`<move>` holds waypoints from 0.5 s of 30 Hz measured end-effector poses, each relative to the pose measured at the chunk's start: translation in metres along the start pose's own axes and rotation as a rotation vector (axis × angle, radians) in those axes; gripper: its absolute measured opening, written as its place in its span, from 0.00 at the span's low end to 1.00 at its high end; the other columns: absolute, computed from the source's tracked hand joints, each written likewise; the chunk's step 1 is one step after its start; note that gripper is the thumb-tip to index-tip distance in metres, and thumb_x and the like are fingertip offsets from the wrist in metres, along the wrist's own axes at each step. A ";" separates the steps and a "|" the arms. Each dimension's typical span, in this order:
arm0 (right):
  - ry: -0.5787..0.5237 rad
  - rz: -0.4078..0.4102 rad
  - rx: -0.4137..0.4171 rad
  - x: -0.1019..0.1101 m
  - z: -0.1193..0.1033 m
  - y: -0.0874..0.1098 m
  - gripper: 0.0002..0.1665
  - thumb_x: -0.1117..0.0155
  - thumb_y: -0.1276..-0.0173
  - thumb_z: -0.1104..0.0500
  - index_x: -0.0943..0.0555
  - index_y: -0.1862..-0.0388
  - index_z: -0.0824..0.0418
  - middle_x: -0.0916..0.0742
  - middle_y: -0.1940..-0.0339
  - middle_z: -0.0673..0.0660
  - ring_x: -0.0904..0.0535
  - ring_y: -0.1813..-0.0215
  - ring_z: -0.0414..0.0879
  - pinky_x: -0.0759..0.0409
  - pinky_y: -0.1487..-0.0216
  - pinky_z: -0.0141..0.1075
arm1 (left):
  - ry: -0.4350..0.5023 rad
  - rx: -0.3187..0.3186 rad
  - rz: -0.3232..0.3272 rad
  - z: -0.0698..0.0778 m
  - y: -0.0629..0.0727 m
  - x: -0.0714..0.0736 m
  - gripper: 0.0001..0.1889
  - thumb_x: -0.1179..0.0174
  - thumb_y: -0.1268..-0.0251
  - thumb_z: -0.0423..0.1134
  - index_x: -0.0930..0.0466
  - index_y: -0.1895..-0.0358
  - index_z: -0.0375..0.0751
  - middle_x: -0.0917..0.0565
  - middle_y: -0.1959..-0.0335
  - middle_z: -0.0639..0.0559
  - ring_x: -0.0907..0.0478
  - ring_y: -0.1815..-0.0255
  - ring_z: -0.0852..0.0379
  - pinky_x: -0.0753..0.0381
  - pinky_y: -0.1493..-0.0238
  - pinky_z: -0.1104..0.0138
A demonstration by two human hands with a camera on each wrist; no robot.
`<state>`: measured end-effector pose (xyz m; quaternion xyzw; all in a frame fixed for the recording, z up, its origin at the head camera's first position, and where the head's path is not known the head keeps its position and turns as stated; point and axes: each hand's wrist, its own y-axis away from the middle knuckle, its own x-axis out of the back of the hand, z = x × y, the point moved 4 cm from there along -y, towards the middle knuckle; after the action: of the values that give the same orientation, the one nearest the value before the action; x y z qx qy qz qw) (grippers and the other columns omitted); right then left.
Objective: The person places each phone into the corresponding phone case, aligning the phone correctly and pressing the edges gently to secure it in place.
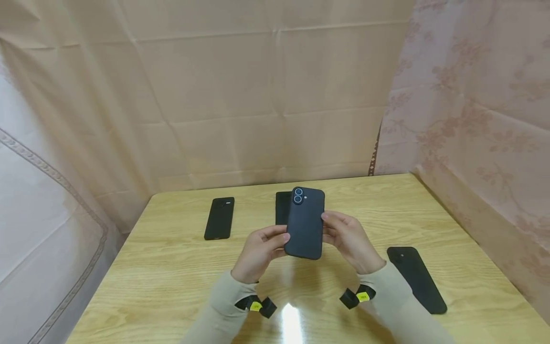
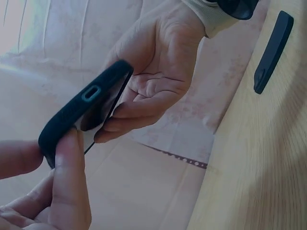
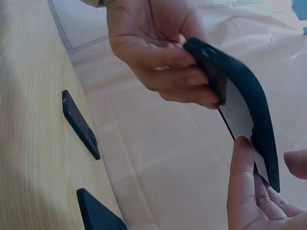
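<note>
Both hands hold a dark-cased smartphone (image 1: 305, 224) above the table, its back with two round camera lenses facing the head camera. My left hand (image 1: 262, 251) grips the lower left edge, thumb on the back. At the opposite long edge, my right hand (image 1: 350, 236) has its thumb tip by the rim and its fingers behind. From the left wrist view, the charging port (image 2: 91, 93) shows in the phone's bottom edge. The right wrist view catches the pale, glossy screen side (image 3: 239, 112), with fingertips of both hands against it.
Another dark phone (image 1: 282, 208) lies behind the held one, partly hidden by it. One more dark phone (image 1: 219, 218) lies at the back left, and another (image 1: 417, 277) at the right beside the right sleeve. Cloth curtains (image 1: 266, 95) enclose the wooden table (image 1: 163, 267).
</note>
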<state>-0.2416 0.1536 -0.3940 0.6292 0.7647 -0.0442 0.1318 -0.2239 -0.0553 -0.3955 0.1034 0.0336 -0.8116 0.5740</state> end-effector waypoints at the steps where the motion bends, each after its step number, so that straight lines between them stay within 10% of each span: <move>1: 0.008 0.001 -0.005 0.001 0.001 0.001 0.11 0.41 0.26 0.52 0.16 0.55 0.54 0.13 0.62 0.47 0.16 0.60 0.40 0.15 0.52 0.34 | 0.005 -0.002 0.014 0.000 -0.002 -0.002 0.20 0.41 0.31 0.33 0.25 0.40 0.27 0.14 0.56 0.54 0.16 0.59 0.61 0.15 0.53 0.65; 15: 0.107 0.054 0.018 0.027 0.002 0.006 0.27 0.40 0.27 0.55 0.28 0.36 0.68 0.12 0.57 0.43 0.14 0.56 0.37 0.15 0.52 0.31 | 0.027 -0.034 0.066 -0.009 -0.036 -0.030 0.18 0.40 0.32 0.33 0.23 0.41 0.28 0.16 0.60 0.52 0.18 0.63 0.62 0.15 0.56 0.69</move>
<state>-0.2404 0.1804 -0.4020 0.6523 0.7529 -0.0136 0.0861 -0.2469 -0.0139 -0.4002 0.1056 0.0518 -0.7900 0.6017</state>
